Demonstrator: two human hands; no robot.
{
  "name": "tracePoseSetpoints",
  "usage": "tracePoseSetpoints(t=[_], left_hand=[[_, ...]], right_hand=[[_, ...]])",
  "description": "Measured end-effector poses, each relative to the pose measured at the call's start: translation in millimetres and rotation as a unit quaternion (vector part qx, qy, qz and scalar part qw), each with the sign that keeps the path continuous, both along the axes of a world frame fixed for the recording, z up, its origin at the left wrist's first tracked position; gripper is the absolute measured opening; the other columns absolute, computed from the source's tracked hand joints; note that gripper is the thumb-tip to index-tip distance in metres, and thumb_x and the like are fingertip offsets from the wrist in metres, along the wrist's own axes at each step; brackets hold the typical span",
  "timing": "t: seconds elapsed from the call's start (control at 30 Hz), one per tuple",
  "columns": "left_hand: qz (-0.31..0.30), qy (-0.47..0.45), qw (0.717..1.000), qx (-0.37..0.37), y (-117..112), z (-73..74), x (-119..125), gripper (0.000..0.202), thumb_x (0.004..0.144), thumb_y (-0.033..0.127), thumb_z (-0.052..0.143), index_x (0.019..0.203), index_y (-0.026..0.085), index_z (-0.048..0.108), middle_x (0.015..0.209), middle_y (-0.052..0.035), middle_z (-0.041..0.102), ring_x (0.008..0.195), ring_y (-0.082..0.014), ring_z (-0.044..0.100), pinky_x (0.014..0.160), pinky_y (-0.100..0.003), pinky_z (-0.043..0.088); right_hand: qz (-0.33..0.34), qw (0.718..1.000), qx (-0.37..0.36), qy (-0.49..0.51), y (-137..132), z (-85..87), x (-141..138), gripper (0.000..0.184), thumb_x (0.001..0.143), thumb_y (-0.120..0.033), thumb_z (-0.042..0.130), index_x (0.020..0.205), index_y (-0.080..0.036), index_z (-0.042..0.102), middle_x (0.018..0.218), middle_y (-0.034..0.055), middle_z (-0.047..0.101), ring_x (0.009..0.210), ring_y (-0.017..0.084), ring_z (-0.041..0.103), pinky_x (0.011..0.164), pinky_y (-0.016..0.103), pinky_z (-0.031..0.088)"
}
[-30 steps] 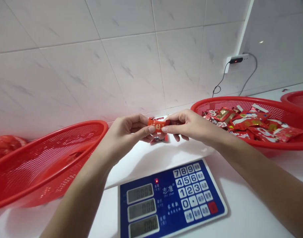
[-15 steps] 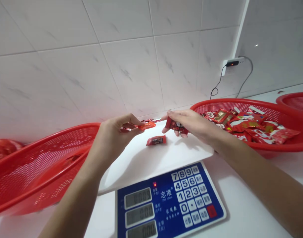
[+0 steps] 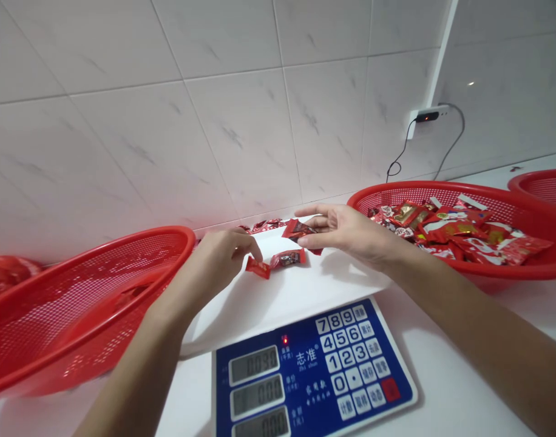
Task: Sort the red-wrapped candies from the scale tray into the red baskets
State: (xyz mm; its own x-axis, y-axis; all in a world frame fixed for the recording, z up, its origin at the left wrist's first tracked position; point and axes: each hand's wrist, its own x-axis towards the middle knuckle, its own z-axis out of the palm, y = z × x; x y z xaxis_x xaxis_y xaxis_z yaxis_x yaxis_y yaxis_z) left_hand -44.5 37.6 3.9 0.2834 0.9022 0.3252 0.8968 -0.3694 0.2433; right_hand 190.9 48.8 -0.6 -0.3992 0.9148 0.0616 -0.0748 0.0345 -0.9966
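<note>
My left hand [image 3: 221, 258] hovers low over the white scale platform [image 3: 282, 297], fingers curled down onto a small red candy [image 3: 258, 267] lying there. A second wrapped candy [image 3: 288, 258] lies just right of it. Above the platform's far side, my right hand [image 3: 346, 230] holds a dark red candy packet [image 3: 297, 229] between thumb and fingers, with the fingers stretched forward.
The blue scale panel [image 3: 312, 370] with keypad and displays is nearest me. An empty-looking red mesh basket [image 3: 77, 297] sits left. A red basket [image 3: 524, 267] with several wrapped candies sits right, another basket [image 3: 539, 182] behind it. A few candies [image 3: 264, 225] lie along the tiled wall.
My left hand lowered its orange-red candy onto the platform beside the other candy. My right hand drew apart from it, still holding a dark packet. The scale reading changed.
</note>
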Motion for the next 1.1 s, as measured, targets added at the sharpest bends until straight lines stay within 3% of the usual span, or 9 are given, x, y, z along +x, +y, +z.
tracePoseSetpoints(t=[0.1, 0.17, 0.27, 0.37, 0.57, 0.7, 0.87, 1.1], left_hand=[[-0.007, -0.071, 0.997, 0.017, -4, 3.3, 2, 0.034, 0.085, 0.026, 0.047, 0.081, 0.025, 0.081, 0.097, -0.007, 0.081, 0.087, -0.0271, 0.073, 0.078, -0.035, 0.052], [-0.017, -0.162, 0.987, -0.012, -9, 7.4, 8, 0.031, 0.088, 0.039, 0.056, 0.097, 0.024, 0.081, 0.103, -0.0081, 0.082, 0.098, -0.0295, 0.074, 0.086, -0.037, 0.054], [-0.069, -0.292, 0.947, -0.112, -18, 12.2, 19, 0.044, 0.085, 0.059, 0.07, 0.104, 0.021, 0.079, 0.096, -0.0097, 0.082, 0.09, -0.028, 0.076, 0.08, -0.035, 0.058], [-0.101, -0.356, 0.914, -0.168, -24, 12.5, 27, 0.043, 0.075, 0.056, 0.084, 0.096, 0.019, 0.079, 0.083, -0.007, 0.08, 0.077, -0.0237, 0.076, 0.066, -0.028, 0.058], [-0.105, -0.413, 0.892, -0.15, -23, 11.2, 29, 0.033, 0.063, 0.039, 0.096, 0.08, 0.018, 0.077, 0.076, -0.003, 0.079, 0.071, -0.0172, 0.075, 0.067, -0.021, 0.059], [-0.105, -0.398, 0.904, -0.118, -22, 12.5, 28, 0.026, 0.071, 0.037, 0.09, 0.083, 0.018, 0.078, 0.078, -0.0031, 0.08, 0.079, -0.0183, 0.077, 0.07, -0.021, 0.06], [-0.116, -0.368, 0.919, -0.081, -26, 13.0, 26, 0.006, 0.082, 0.024, 0.077, 0.085, 0.019, 0.078, 0.084, -0.0023, 0.081, 0.082, -0.017, 0.078, 0.072, -0.021, 0.059], [-0.115, -0.367, 0.919, -0.085, -25, 13.6, 24, 0.008, 0.082, 0.026, 0.076, 0.085, 0.018, 0.076, 0.084, -0.004, 0.081, 0.082, -0.0215, 0.078, 0.075, -0.028, 0.062]], right_hand=[[-0.002, 0.999, 0.045, -0.009, 3, -4.7, 0, 0.045, 0.072, -0.006, 0.086, 0.11, -0.014, 0.064, 0.1, 0.0057, 0.075, 0.079, 0.012, 0.068, 0.076, 0.026, 0.056], [0.016, 0.996, 0.087, -0.014, 3, -7.6, -2, 0.042, 0.069, -0.008, 0.088, 0.104, -0.015, 0.065, 0.101, 0.0054, 0.075, 0.088, 0.014, 0.07, 0.082, 0.028, 0.056], [0.058, 0.989, 0.138, -0.014, -1, -10.2, -5, 0.04, 0.069, -0.009, 0.086, 0.103, -0.018, 0.066, 0.098, 0.0026, 0.073, 0.092, 0.016, 0.07, 0.083, 0.028, 0.055], [0.071, 0.985, 0.155, -0.029, -6, -10.8, -9, 0.039, 0.071, -0.011, 0.083, 0.105, -0.02, 0.067, 0.094, 0.0, 0.07, 0.085, 0.014, 0.07, 0.076, 0.027, 0.055], [0.05, 0.991, 0.125, -0.023, -11, -6.9, -9, 0.033, 0.081, -0.013, 0.081, 0.11, -0.018, 0.065, 0.096, 0.0026, 0.073, 0.078, 0.013, 0.071, 0.076, 0.028, 0.057], [-0.017, 0.996, 0.089, -0.022, -6, -4.3, -8, 0.024, 0.081, -0.008, 0.081, 0.099, -0.014, 0.066, 0.094, 0.0059, 0.077, 0.084, 0.015, 0.074, 0.078, 0.026, 0.058], [-0.001, 0.995, 0.102, 0.02, -2, -3.3, -5, 0.015, 0.082, -0.001, 0.076, 0.088, -0.014, 0.072, 0.085, 0.0031, 0.078, 0.083, 0.013, 0.075, 0.078, 0.022, 0.06], [-0.004, 0.995, 0.094, 0.013, -6, 1.2, -1, 0.015, 0.084, -0.001, 0.073, 0.088, -0.015, 0.075, 0.09, 0.0062, 0.08, 0.085, 0.017, 0.077, 0.09, 0.033, 0.062]])
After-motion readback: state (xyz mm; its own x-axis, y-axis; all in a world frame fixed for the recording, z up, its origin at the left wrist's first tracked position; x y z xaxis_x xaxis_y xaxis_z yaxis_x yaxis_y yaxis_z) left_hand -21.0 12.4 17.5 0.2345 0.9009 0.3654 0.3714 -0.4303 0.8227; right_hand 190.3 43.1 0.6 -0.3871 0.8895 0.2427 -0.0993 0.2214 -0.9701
